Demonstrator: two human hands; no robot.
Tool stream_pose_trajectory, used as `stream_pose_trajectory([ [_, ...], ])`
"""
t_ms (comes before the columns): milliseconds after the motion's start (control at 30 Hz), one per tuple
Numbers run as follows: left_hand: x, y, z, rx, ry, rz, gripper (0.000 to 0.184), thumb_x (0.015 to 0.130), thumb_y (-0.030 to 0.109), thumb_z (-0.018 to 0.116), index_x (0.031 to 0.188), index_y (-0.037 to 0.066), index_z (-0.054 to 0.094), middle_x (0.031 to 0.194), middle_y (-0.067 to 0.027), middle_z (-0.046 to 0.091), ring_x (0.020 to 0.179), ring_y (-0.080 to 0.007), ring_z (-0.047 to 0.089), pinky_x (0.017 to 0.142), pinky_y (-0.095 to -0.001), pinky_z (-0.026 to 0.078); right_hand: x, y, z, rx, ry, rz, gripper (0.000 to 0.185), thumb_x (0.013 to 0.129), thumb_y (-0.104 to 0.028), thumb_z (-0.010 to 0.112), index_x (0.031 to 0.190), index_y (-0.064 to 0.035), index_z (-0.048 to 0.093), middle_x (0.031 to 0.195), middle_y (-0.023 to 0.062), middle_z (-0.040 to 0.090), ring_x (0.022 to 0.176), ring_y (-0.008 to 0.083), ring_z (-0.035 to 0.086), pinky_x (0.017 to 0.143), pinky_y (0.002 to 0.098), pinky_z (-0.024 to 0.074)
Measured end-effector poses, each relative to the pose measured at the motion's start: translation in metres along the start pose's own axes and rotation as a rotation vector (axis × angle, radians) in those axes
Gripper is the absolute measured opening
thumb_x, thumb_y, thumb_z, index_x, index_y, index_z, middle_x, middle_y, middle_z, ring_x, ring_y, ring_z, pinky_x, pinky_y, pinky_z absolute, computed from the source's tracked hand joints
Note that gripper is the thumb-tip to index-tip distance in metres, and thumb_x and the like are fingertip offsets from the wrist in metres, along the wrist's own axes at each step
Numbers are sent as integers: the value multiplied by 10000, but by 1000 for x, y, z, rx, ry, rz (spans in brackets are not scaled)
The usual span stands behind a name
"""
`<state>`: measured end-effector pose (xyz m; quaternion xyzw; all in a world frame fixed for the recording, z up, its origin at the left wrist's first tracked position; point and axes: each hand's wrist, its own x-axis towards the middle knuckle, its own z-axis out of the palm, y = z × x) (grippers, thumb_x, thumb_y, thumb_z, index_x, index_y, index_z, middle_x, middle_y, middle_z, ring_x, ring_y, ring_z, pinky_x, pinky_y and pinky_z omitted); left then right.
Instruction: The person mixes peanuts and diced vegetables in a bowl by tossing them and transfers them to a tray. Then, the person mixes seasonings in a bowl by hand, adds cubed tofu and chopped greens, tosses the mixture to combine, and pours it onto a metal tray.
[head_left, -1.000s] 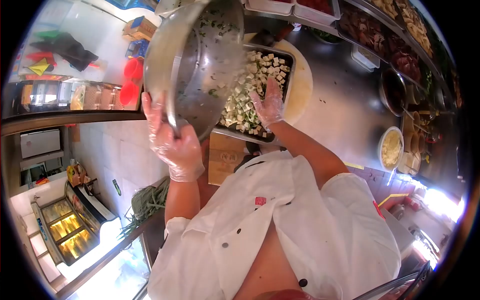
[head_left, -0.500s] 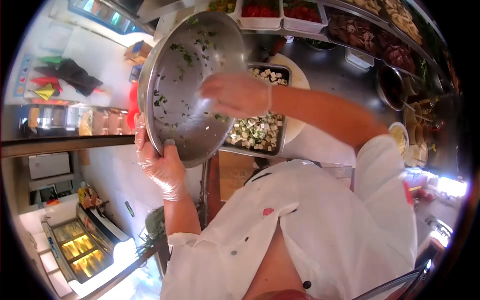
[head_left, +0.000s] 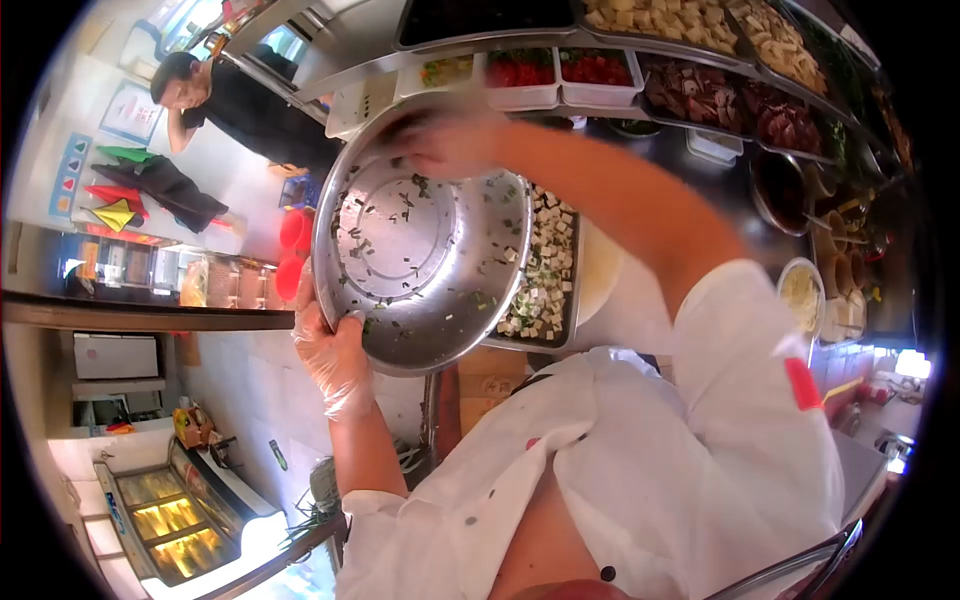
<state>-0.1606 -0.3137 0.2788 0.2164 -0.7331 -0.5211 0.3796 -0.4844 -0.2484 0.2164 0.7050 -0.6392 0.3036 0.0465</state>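
Note:
A large steel mixing bowl (head_left: 455,310) is tilted, its inside facing me, with chopped green bits clinging to the wall and base. My left hand (head_left: 335,365), in a clear plastic glove, is closed on the bowl's near-left rim, thumb on the inner side. At the bowl's far edge, my gloved right hand (head_left: 460,140) is smeared by motion, so its fingers cannot be made out. Small white cubes, tofu by their look, mixed with green bits (head_left: 540,285), fill a metal tray (head_left: 576,270) beside and partly behind the bowl.
Behind stand containers of chopped red pieces (head_left: 520,70) and a tray of pale cubes (head_left: 655,22). A dark bowl (head_left: 778,190) and a dish of pale food (head_left: 800,290) are at the right. A person in black (head_left: 265,110) is beyond the counter.
My right hand has moved from the bowl's tray side up to its far edge. The bowl's inside now faces me more. A person has come into view at the upper left.

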Motion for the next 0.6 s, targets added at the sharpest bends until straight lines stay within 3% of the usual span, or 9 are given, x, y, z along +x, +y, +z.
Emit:
stream_pose_trajectory([
  [67, 1, 5, 0, 113, 13, -29, 461, 700, -186, 522, 1126, -85, 667, 1493, -141, 486, 1277, -214, 533, 1028, -310, 432, -45, 44, 75, 208, -11, 234, 492, 1050, -389, 343, 1395, -111, 555, 1269, 220, 627, 1234, 350, 575, 1134, 444, 391],
  [133, 6, 6, 4, 132, 50, -10, 419, 696, -170, 514, 1075, -88, 671, 1481, -143, 488, 1284, -225, 523, 1045, -321, 410, -70, -12, 63, 444, -152, 613, 522, 1057, -414, 311, 1393, -100, 558, 1294, 222, 618, 1258, 345, 563, 1150, 416, 366],
  [167, 7, 1, 10, 97, 83, 14, 388, 692, -157, 501, 1034, -90, 672, 1462, -142, 494, 1288, -231, 513, 1061, -331, 390, -76, -10, 86, 395, -205, 569, 531, 1057, -422, 317, 1382, -87, 569, 1292, 236, 615, 1241, 346, 577, 1132, 407, 378],
  [233, 10, -2, 14, 26, 101, 29, 370, 685, -146, 485, 998, -92, 674, 1438, -139, 505, 1294, -239, 503, 1081, -342, 367, -68, -32, 82, 479, 16, 433, 486, 1038, -384, 414, 1363, -63, 579, 1228, 227, 648, 1154, 361, 622, 1056, 416, 449],
  [300, 13, 1, 17, -51, 81, 9, 389, 677, -153, 479, 1007, -92, 675, 1426, -135, 515, 1297, -241, 505, 1090, -344, 363, -37, -68, 22, 396, 320, 302, 411, 992, -338, 531, 1270, -53, 635, 1133, 201, 679, 1037, 364, 656, 936, 424, 511],
  [367, 15, -3, 17, -19, 79, 51, 418, 674, -154, 477, 1034, -90, 680, 1435, -133, 508, 1299, -241, 506, 1093, -340, 366, -6, -79, -24, 241, 643, 282, 245, 921, -257, 648, 1069, -67, 694, 1000, 140, 688, 912, 333, 668, 831, 423, 531],
  [467, 17, -2, 21, -47, 84, 69, 478, 670, -163, 469, 1087, -75, 687, 1431, -122, 526, 1299, -248, 514, 1079, -337, 386, 21, -65, -55, 7, 953, 96, 102, 881, -204, 700, 893, -104, 687, 927, 88, 672, 885, 293, 659, 803, 417, 532],
  [600, 14, 2, 19, -6, 59, 60, 517, 669, -151, 473, 1129, -61, 692, 1435, -125, 532, 1302, -259, 515, 1085, -328, 376, 26, -59, -68, -203, 982, 24, 71, 843, -139, 735, 864, -139, 667, 903, 40, 660, 896, 271, 647, 781, 408, 532],
])
